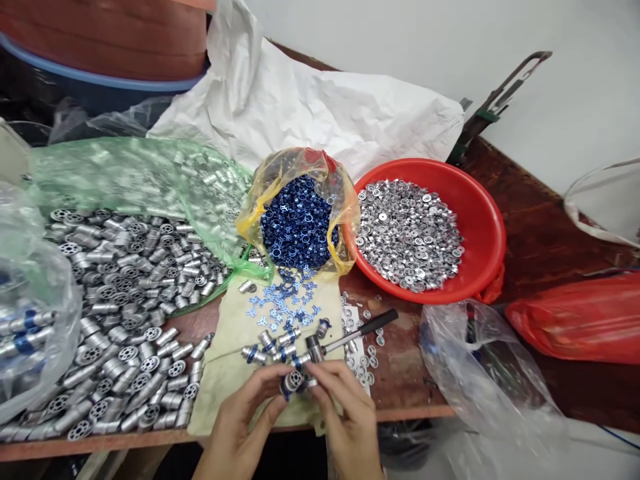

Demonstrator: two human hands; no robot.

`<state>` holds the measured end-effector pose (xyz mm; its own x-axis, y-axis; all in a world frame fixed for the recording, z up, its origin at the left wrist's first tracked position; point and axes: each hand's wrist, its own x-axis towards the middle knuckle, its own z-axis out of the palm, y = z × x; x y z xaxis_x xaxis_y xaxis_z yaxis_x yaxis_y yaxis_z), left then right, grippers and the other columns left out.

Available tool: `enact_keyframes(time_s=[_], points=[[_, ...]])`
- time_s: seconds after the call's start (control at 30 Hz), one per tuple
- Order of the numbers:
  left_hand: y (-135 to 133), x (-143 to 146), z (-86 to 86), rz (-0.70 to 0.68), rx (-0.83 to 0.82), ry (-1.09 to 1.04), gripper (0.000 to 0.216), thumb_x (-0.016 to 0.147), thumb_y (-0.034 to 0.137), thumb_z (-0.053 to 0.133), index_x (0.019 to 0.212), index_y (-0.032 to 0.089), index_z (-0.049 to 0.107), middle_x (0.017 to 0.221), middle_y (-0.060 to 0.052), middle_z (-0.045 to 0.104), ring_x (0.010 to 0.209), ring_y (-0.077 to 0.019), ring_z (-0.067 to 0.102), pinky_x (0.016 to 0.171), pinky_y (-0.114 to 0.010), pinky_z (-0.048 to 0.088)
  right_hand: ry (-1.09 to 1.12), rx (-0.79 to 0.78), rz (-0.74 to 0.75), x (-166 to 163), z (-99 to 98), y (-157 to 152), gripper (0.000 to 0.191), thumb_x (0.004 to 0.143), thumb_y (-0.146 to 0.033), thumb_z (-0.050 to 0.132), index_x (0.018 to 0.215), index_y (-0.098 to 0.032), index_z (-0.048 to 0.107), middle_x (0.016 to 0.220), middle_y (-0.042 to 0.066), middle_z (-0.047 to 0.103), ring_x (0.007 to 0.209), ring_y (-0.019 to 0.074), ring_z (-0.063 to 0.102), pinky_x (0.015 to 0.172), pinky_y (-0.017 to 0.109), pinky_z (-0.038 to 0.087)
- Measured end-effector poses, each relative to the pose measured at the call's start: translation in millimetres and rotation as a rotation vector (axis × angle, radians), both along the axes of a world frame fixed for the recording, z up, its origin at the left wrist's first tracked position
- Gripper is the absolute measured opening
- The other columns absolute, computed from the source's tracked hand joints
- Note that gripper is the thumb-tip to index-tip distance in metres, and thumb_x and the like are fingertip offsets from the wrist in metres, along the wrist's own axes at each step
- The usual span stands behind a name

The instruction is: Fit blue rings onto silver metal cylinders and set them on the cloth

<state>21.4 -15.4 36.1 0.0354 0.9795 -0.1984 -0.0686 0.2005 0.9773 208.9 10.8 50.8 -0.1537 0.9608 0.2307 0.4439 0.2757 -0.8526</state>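
My left hand (253,407) is closed on a silver metal cylinder (294,381) with holes through its end and blue at its lower edge. Close beside it, the thumb and forefinger of my right hand (345,403) pinch a small silver piece (312,383), mostly hidden by the fingers. Just beyond my fingertips, several silver cylinders with blue rings (269,342) lie on a pale yellow cloth (215,390). A small hammer (357,331) with a black grip rests there, its head near my right fingers. Farther back, flat blue three-armed pieces (285,303) are scattered.
Silver cylinders (120,363) are heaped at left, spilling from a green bag (100,167). A yellowish bag (280,167) holds blue parts. Small silver discs fill a red basin (483,227); loose discs (373,362) lie before it. Clear bags (495,360) flank the table.
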Motion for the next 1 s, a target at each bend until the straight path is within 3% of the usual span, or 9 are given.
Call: enact_keyframes(time_s=[0.13, 0.2, 0.37, 0.53, 0.73, 0.87, 1.0], points=[[1, -8, -4.8, -0.048, 0.189, 0.242, 0.028, 0.097, 0.026, 0.059, 0.124, 0.029, 0.068, 0.124, -0.006, 0.076, 0.115, -0.0227, 0.071, 0.097, -0.028, 0.057, 0.388, -0.273, -0.086, -25, 9.7, 3, 0.017, 0.093, -0.027, 0.068, 0.107, -0.024, 0.076, 0.090, 0.005, 0.075, 0.079, 0.0183, 0.073, 0.072, 0.026, 0.059], [2, -10, -3.4, -0.044, 0.256, 0.301, 0.032, 0.097, 0.022, 0.058, 0.126, 0.031, 0.066, 0.123, -0.005, 0.076, 0.113, -0.0212, 0.072, 0.095, -0.026, 0.057, 0.491, -0.349, -0.054, -24, 12.1, 10, 0.013, 0.091, -0.033, 0.071, 0.096, -0.022, 0.078, 0.086, 0.005, 0.074, 0.075, 0.0177, 0.072, 0.069, 0.025, 0.059], [7, -13, 1.1, -0.057, 0.343, 0.318, 0.036, 0.097, 0.016, 0.055, 0.127, 0.033, 0.066, 0.122, -0.004, 0.076, 0.110, -0.0204, 0.073, 0.094, -0.024, 0.057, 0.480, -0.334, 0.117, -21, 15.0, 16, 0.021, 0.092, -0.042, 0.070, 0.090, -0.025, 0.080, 0.089, 0.006, 0.069, 0.083, 0.0192, 0.068, 0.069, 0.027, 0.057], [7, -14, 1.1, -0.110, 0.329, 0.286, 0.038, 0.098, 0.015, 0.053, 0.130, 0.033, 0.064, 0.123, -0.005, 0.076, 0.110, -0.0209, 0.072, 0.092, -0.025, 0.057, 0.487, -0.368, 0.142, -18, 16.2, 16, 0.016, 0.092, -0.039, 0.070, 0.092, -0.026, 0.081, 0.088, 0.005, 0.070, 0.083, 0.0183, 0.068, 0.073, 0.027, 0.055], [1, -11, 0.7, -0.042, 0.321, 0.238, 0.035, 0.099, 0.017, 0.052, 0.124, 0.035, 0.068, 0.124, -0.004, 0.075, 0.114, -0.0201, 0.070, 0.096, -0.025, 0.054, 0.460, -0.387, 0.117, -18, 17.7, 14, 0.010, 0.091, -0.031, 0.071, 0.095, -0.026, 0.080, 0.088, 0.003, 0.072, 0.081, 0.0164, 0.070, 0.070, 0.023, 0.056], [1, -13, 4.9, -0.050, 0.296, 0.255, 0.035, 0.099, 0.021, 0.051, 0.127, 0.033, 0.068, 0.125, -0.006, 0.075, 0.115, -0.0218, 0.070, 0.097, -0.027, 0.055, 0.325, -0.250, 0.062, -19, 15.0, 8, 0.011, 0.094, -0.021, 0.065, 0.097, -0.026, 0.075, 0.087, 0.002, 0.072, 0.082, 0.0162, 0.071, 0.071, 0.023, 0.057], [1, -15, 10.3, -0.067, 0.254, 0.286, 0.034, 0.096, 0.025, 0.060, 0.127, 0.033, 0.068, 0.122, -0.006, 0.077, 0.110, -0.0224, 0.074, 0.093, -0.026, 0.059, -0.049, 0.109, 0.152, -18, 7.9, -3, 0.045, 0.092, -0.013, 0.061, 0.135, -0.024, 0.060, 0.114, 0.010, 0.070, 0.105, 0.0227, 0.068, 0.089, 0.034, 0.058]])
